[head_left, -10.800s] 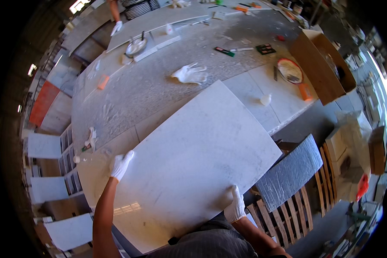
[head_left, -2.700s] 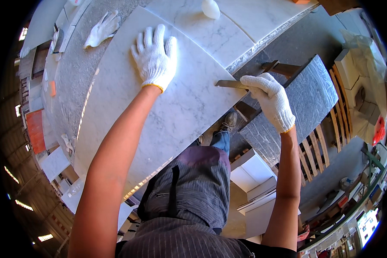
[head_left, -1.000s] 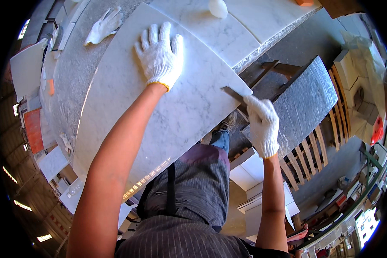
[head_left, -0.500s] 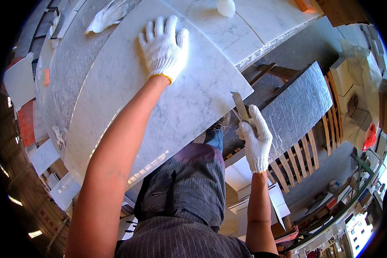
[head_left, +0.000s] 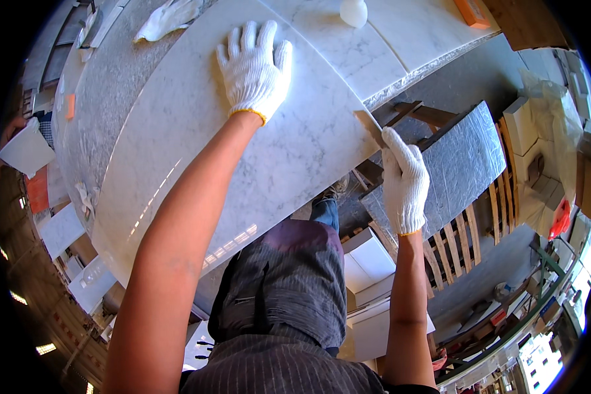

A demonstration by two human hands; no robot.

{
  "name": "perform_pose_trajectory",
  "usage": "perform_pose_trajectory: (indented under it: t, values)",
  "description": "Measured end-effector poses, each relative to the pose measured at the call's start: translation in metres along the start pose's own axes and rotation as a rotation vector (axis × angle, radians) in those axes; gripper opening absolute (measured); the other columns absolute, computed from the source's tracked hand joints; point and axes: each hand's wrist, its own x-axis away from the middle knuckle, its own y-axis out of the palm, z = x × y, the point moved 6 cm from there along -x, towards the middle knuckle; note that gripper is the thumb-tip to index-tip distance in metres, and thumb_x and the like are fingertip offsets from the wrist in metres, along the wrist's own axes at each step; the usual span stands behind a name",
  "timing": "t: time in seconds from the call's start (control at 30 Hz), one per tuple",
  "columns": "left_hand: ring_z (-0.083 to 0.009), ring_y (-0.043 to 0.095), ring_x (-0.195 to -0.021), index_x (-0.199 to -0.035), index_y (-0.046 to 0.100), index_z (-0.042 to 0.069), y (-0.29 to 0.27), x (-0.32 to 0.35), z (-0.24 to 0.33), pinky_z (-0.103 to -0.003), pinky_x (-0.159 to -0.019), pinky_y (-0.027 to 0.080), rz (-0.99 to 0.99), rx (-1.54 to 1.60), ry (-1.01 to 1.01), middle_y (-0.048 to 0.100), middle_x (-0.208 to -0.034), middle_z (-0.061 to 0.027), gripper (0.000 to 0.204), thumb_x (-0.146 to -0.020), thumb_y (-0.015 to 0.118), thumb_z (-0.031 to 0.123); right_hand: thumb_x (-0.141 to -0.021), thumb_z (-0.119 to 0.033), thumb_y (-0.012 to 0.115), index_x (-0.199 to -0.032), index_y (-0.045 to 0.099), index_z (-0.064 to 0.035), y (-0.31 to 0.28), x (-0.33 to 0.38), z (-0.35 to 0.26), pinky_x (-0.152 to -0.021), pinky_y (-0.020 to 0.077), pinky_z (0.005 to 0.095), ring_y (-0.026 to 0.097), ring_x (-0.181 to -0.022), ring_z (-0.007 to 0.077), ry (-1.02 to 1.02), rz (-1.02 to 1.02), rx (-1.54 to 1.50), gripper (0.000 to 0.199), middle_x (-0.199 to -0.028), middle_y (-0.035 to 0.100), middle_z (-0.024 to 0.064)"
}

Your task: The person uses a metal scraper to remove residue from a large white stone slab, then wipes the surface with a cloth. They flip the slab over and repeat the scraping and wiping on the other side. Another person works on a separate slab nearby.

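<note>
The slab (head_left: 230, 144) is white marble with faint grey veins, polished enough to catch streaks of light near its lower left edge, and it lies flat on the grey bench (head_left: 105, 85), its near corner overhanging. The left hand (head_left: 254, 65), in a white knit glove, presses flat on the slab with fingers spread wide. The right hand (head_left: 406, 184), gloved too, is closed round a scraper (head_left: 369, 126) whose blade meets the slab's right edge. A spare glove (head_left: 167, 16) lies on the bench beyond the slab.
</note>
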Motion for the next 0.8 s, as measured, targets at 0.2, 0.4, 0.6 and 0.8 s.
perform_pose_trajectory:
  t: [0.2, 0.4, 0.6, 0.8]
  values:
    - [-0.0358, 0.042, -0.128, -0.131, 0.053, 0.016, 0.001, 0.000, -0.001, -0.057, -0.107, 0.028, 0.014, -0.003, -0.001, 0.051, -0.135, -0.0120, 0.045, -0.095, 0.048, 0.043, -0.085, -0.001, 0.063, -0.116, 0.069, -0.0138, 0.021, 0.025, -0.008, -0.062, 0.0487, 0.0331, 0.061, -0.067, 0.0246, -0.010, -0.052, -0.022, 0.034, -0.076, 0.057, 0.0102]
    - [-0.0352, 0.042, -0.128, -0.131, 0.053, 0.016, 0.001, 0.000, -0.001, -0.055, -0.107, 0.029, 0.022, -0.007, -0.004, 0.051, -0.135, -0.0113, 0.045, -0.095, 0.047, 0.043, -0.089, 0.001, 0.062, -0.114, 0.070, -0.0065, 0.011, 0.016, -0.010, -0.062, 0.0470, 0.0284, 0.057, -0.069, 0.0157, 0.049, -0.130, -0.100, 0.028, -0.076, 0.059, 0.0074]
    - [-0.0352, 0.042, -0.128, -0.131, 0.053, 0.016, 0.000, -0.001, 0.000, -0.055, -0.107, 0.029, 0.004, -0.003, 0.004, 0.051, -0.135, -0.0112, 0.045, -0.095, 0.047, 0.043, -0.082, 0.002, 0.060, -0.118, 0.066, -0.0147, 0.024, 0.041, -0.017, -0.062, 0.0499, 0.0338, 0.061, -0.069, 0.0278, -0.100, -0.313, -0.105, 0.040, -0.079, 0.058, 0.0121]
    - [-0.0346, 0.044, -0.126, -0.129, 0.055, 0.015, -0.002, 0.001, 0.000, -0.053, -0.106, 0.030, 0.026, 0.009, 0.005, 0.052, -0.134, -0.0110, 0.043, -0.094, 0.051, 0.041, -0.092, -0.003, 0.059, -0.135, 0.054, -0.0032, -0.003, 0.075, 0.039, -0.065, 0.0511, 0.0232, 0.059, -0.073, 0.0095, 0.703, -0.240, -0.793, 0.043, -0.091, 0.065, 0.0027]
